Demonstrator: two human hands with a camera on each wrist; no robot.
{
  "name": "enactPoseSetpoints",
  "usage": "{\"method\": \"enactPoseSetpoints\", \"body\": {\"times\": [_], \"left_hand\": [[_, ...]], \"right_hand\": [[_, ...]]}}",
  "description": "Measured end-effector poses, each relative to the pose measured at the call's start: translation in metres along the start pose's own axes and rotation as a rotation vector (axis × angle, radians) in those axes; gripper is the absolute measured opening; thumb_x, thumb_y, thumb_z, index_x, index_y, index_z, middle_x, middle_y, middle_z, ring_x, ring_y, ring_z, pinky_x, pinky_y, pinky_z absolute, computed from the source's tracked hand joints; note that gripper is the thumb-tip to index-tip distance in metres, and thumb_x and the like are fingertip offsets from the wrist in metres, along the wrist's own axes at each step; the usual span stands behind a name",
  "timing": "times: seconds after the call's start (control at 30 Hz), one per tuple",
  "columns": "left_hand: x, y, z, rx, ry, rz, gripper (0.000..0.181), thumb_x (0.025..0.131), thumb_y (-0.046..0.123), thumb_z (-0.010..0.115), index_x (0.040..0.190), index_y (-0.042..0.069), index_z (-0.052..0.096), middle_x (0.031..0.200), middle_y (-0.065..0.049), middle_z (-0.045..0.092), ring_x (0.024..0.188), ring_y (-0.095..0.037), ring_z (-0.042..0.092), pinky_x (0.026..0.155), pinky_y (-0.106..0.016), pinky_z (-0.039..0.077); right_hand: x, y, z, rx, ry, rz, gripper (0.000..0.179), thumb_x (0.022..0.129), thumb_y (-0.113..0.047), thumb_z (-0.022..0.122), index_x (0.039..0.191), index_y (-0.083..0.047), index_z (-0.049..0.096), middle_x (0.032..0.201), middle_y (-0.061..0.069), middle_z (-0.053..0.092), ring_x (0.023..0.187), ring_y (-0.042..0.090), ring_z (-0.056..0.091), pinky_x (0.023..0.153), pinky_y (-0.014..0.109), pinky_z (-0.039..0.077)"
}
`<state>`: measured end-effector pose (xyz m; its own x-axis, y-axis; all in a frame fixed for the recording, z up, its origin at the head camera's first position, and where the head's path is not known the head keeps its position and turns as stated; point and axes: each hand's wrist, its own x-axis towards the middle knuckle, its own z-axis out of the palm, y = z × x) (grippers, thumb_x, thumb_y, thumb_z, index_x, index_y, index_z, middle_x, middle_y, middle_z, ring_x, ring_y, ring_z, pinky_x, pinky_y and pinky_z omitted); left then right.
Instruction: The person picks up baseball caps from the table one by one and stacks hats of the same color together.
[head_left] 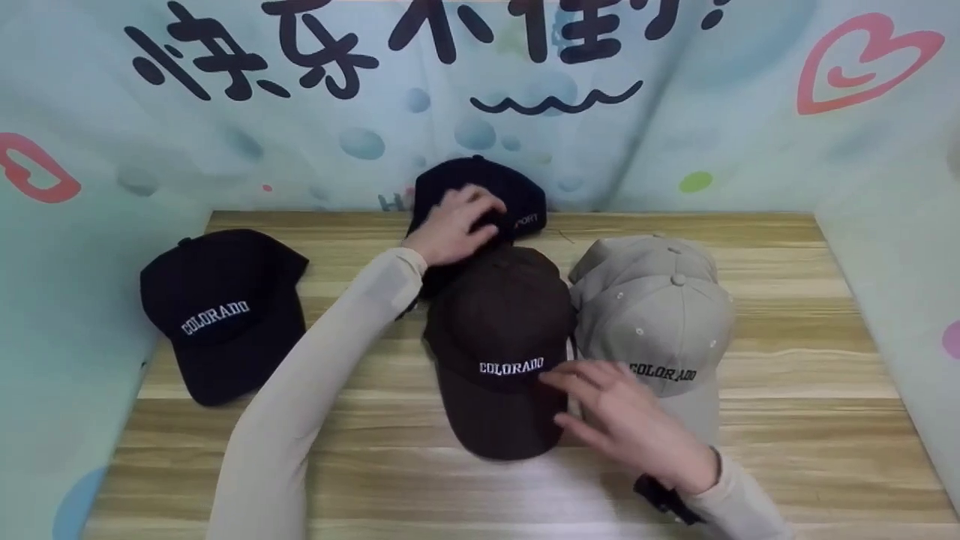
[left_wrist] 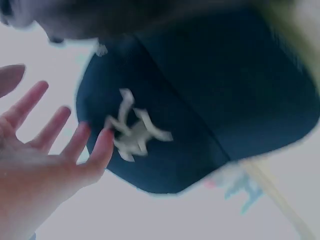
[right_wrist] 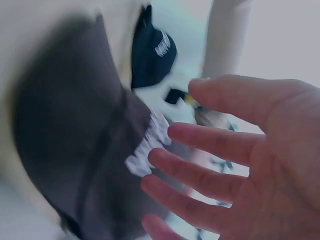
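Over the front of a navy cap at the table's back edge is my left hand. The left wrist view shows its fingers spread and slightly bent beside that cap's white emblem, holding nothing. A dark brown cap lettered COLORADO lies in front of the navy one, its brim toward me. At the right side of its brim is my right hand, fingertips close by the lettering. In the right wrist view its fingers are extended, with nothing in the palm.
Grey caps sit one behind another to the right, overlapped by my right hand. Another navy COLORADO cap is at the table's left edge. The wooden table meets a printed cloth backdrop behind.
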<state>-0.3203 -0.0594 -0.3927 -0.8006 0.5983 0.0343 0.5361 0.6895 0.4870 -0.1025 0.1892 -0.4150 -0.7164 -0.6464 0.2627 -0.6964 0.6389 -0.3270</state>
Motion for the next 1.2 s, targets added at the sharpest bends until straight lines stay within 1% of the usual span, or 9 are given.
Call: {"method": "enactPoseSetpoints", "body": {"times": [0.1,0.2,0.4,0.57,0.7,0.8,0.87,1.0,1.2], "left_hand": [[0.011,-0.014,-0.011,0.122,0.036,-0.084,0.039,0.099,0.021,0.052,0.138,0.018,0.049,0.146,-0.007,0.036,0.133,-0.035,0.029,0.102,-0.057,0.028],[0.024,-0.028,-0.018,0.178,0.008,-0.145,0.051,0.098,0.028,0.054,0.146,0.021,0.040,0.152,-0.007,0.029,0.136,-0.035,0.025,0.102,-0.057,0.026],[0.041,-0.045,-0.019,0.150,-0.043,-0.222,0.075,0.091,0.044,0.060,0.153,0.020,0.026,0.144,-0.014,0.032,0.130,-0.034,0.028,0.102,-0.056,0.021],[0.041,-0.056,-0.025,0.161,-0.064,-0.294,0.075,0.087,0.048,0.060,0.149,0.016,0.033,0.123,-0.015,0.029,0.110,-0.032,0.024,0.086,-0.046,0.018],[0.036,-0.065,-0.027,0.118,-0.089,-0.330,0.067,0.087,0.050,0.058,0.141,0.014,0.038,0.127,-0.015,0.026,0.115,-0.032,0.022,0.087,-0.046,0.020],[0.032,-0.072,-0.026,0.031,-0.108,-0.366,0.066,0.089,0.050,0.057,0.137,0.009,0.037,0.136,-0.016,0.034,0.124,-0.033,0.031,0.097,-0.054,0.022],[0.029,-0.077,-0.025,-0.035,-0.112,-0.402,0.067,0.089,0.049,0.057,0.136,0.006,0.035,0.134,-0.018,0.043,0.123,-0.034,0.040,0.100,-0.059,0.021],[0.022,-0.083,-0.033,-0.122,-0.072,-0.455,0.071,0.085,0.049,0.064,0.132,0.005,0.033,0.131,-0.019,0.049,0.122,-0.034,0.046,0.104,-0.063,0.016],[0.015,-0.080,-0.067,-0.202,-0.035,-0.378,0.076,0.085,0.042,0.069,0.139,-0.002,0.039,0.141,-0.020,0.043,0.128,-0.033,0.040,0.107,-0.046,0.028]], "right_hand": [[0.000,0.009,-0.019,-0.051,0.067,-0.009,0.043,0.085,-0.024,0.072,0.124,-0.007,0.063,0.116,0.007,0.063,0.107,0.026,0.058,0.088,0.048,0.045],[-0.001,0.016,-0.034,-0.067,0.097,0.001,0.042,0.086,-0.021,0.071,0.124,-0.007,0.063,0.114,0.005,0.065,0.104,0.025,0.059,0.087,0.047,0.045],[-0.011,0.027,-0.047,-0.065,0.118,0.051,0.040,0.084,-0.017,0.074,0.121,-0.008,0.064,0.112,0.005,0.066,0.104,0.028,0.060,0.085,0.048,0.046],[-0.015,0.032,-0.045,-0.084,0.119,0.065,0.039,0.082,-0.018,0.076,0.119,-0.008,0.066,0.111,0.007,0.066,0.102,0.030,0.062,0.085,0.050,0.046],[-0.014,0.036,-0.042,-0.086,0.127,0.068,0.039,0.081,-0.018,0.076,0.117,-0.009,0.066,0.109,0.007,0.067,0.099,0.029,0.062,0.084,0.049,0.046],[-0.015,0.036,-0.040,-0.087,0.123,0.074,0.037,0.082,-0.019,0.076,0.116,-0.009,0.067,0.106,0.005,0.067,0.097,0.028,0.062,0.083,0.048,0.047],[-0.016,0.036,-0.038,-0.085,0.117,0.080,0.037,0.082,-0.019,0.076,0.116,-0.009,0.067,0.105,0.004,0.067,0.097,0.027,0.062,0.082,0.047,0.047],[-0.018,0.036,-0.036,-0.065,0.103,0.091,0.037,0.083,-0.019,0.075,0.117,-0.009,0.067,0.106,0.003,0.068,0.098,0.023,0.063,0.082,0.045,0.047],[-0.019,0.038,-0.036,-0.052,0.111,0.095,0.037,0.082,-0.016,0.076,0.116,-0.007,0.067,0.108,0.003,0.068,0.099,0.022,0.063,0.083,0.045,0.047]]}}
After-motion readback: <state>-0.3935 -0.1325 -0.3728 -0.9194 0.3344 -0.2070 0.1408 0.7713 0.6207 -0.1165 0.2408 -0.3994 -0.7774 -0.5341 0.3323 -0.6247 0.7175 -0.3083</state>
